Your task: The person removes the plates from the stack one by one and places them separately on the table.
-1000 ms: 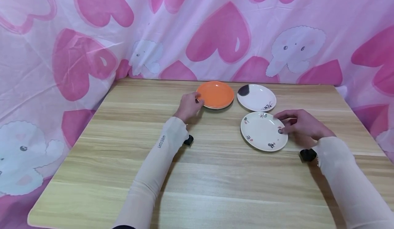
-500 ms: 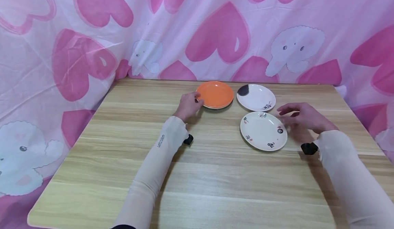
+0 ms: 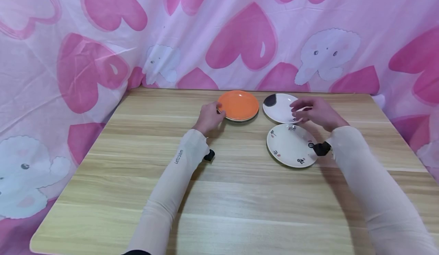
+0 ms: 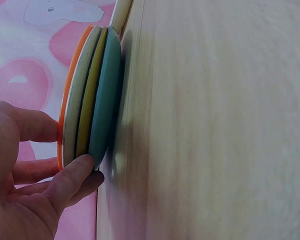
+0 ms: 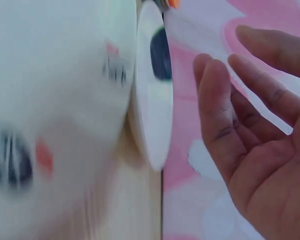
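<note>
At the back of the table, my left hand [image 3: 208, 118] holds the near-left edge of a stack of plates [image 4: 85, 100], its fingers and thumb at the rims. An orange plate [image 3: 239, 105] tops the stack; cream, yellow and blue-green plates show beneath it in the left wrist view. My right hand [image 3: 317, 112], fingers loosely bent and holding nothing, is above the right side of a white plate [image 3: 282, 106] with a dark patch. Nearer to me lies a cream plate [image 3: 291, 146] with small printed figures, partly overlapped by the right wrist's black camera.
The wooden table [image 3: 219, 201] carries the plates near its back edge. Behind and to the left hangs a pink curtain [image 3: 192, 30] with hearts and white animals. A black camera [image 3: 209, 155] sits under my left wrist, low over the wood.
My right hand has left the cream plate's right rim and moved back and left, over the white plate. The left hand stays at the stack, and the plates have not moved.
</note>
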Motion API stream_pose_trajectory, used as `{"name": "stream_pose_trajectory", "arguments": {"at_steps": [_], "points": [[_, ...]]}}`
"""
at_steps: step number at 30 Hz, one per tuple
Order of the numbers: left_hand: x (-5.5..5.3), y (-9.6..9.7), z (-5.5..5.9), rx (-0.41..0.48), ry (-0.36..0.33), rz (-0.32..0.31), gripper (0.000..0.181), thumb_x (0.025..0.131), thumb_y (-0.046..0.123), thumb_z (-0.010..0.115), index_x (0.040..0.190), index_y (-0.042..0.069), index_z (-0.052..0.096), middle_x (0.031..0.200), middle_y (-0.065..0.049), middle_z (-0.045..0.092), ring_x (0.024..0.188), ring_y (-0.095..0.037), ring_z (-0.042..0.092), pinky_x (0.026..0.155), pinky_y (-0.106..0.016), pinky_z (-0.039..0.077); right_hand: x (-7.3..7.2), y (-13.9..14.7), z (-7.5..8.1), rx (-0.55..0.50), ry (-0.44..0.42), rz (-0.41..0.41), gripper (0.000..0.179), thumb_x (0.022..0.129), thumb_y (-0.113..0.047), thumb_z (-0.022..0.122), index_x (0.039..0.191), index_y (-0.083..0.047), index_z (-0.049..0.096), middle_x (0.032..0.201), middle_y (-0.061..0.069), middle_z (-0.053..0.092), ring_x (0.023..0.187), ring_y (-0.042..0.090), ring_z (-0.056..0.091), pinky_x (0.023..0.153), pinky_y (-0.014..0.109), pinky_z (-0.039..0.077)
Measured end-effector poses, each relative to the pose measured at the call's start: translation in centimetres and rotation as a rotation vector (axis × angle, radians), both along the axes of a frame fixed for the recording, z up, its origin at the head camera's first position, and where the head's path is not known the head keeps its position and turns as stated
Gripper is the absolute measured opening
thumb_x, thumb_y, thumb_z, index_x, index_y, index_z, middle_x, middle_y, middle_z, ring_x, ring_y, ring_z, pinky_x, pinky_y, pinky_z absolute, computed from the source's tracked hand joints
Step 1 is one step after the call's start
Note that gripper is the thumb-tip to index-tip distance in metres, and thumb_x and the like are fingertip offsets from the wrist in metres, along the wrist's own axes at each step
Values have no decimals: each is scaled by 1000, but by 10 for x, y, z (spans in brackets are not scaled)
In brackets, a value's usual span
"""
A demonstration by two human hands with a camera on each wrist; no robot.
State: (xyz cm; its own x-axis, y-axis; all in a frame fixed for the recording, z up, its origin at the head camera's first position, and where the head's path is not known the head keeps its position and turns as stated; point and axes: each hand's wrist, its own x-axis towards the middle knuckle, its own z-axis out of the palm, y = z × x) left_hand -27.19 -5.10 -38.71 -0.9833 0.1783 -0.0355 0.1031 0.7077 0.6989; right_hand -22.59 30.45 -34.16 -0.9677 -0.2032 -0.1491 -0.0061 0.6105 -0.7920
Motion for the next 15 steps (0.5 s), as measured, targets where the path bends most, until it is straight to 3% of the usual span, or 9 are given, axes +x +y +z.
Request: {"name": "stream_pose_trajectory", "arguments": {"at_steps": [6,12,15], "points": [[0,0,0,-6,17,-8,46,97,19,57,139,0,55,135,-16,64,102,-21,64,91,-33,56,-14,-24,-8,-86,-33,-49,43,98,-14,62,137,2,54,125,14,61,88,9,69,84,34,61],[-1,-1,-1,-10,23,0,47,97,18,56,141,1,54,139,-15,61,103,-21,62,91,-31,54,-27,-50,-16,-110,-50,-87,41,101,-15,57,139,0,53,138,19,56,94,11,70,89,26,59],[-1,0,-2,-12,14,3,47,98,19,55,142,1,53,141,-15,60,100,-21,60,89,-30,53,-33,-64,-21,-147,-71,-116,41,100,-11,58,139,2,52,132,19,58,91,11,69,87,23,59]]}}
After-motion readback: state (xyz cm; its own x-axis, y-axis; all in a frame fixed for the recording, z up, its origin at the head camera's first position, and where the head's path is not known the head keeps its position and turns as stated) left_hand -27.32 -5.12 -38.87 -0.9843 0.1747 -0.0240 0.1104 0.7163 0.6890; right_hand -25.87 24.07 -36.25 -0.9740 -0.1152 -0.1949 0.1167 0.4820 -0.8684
